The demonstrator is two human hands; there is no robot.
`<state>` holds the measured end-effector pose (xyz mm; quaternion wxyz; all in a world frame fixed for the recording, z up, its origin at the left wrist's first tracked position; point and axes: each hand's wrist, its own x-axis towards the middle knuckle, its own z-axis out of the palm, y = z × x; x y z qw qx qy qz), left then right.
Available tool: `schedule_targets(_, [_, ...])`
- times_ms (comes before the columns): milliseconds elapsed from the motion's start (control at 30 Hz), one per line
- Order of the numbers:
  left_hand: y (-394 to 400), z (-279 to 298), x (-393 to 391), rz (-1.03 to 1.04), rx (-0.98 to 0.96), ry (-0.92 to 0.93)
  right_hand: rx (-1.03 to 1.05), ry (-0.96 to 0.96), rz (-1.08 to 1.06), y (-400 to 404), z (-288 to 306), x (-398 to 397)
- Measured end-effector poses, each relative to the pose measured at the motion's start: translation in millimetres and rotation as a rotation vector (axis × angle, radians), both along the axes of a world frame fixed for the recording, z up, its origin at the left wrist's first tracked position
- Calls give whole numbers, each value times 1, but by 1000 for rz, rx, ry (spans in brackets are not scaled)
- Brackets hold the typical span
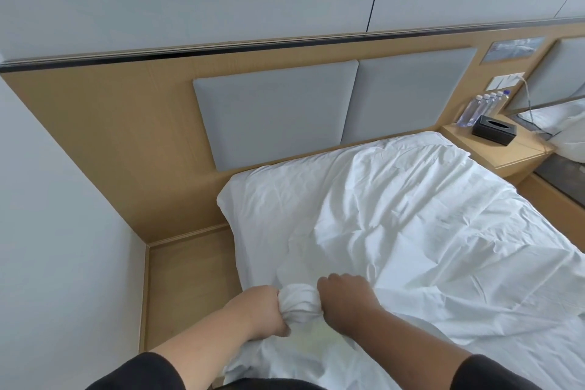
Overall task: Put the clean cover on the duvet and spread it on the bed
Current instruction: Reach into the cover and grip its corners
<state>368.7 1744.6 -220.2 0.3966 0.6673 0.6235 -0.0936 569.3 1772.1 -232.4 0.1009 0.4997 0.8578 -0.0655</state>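
A white, wrinkled duvet cover (395,215) lies spread over the bed, reaching up to the headboard. Near the bed's left edge, close to me, a bunched wad of the white fabric (299,302) is gathered between both hands. My left hand (262,310) grips the wad from the left, and my right hand (346,301) grips it from the right with the fingers curled down into the cloth. Whether the duvet itself is inside the cover cannot be told.
A wooden headboard with two grey padded panels (332,104) backs the bed. A nightstand (500,146) at the right holds a black tissue box (493,130) and several water bottles (481,108). A narrow wooden floor strip (186,279) runs between bed and left wall.
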Motion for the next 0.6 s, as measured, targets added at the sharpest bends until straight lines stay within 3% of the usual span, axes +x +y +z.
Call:
schedule_targets(133, [2,31,17,-31,5,-115,378,350,26,10,8,19])
schedule_targets(267, [-5,58,32,-59,146,-223,422,737,-96,21,19,24])
schedule_targets(433, [0,59,26,59,187,-343,133,719,-108,32,44,26])
schedule_targets(600, [-3,52,13,176,-78,-604,-46,666,-57,30,52,18])
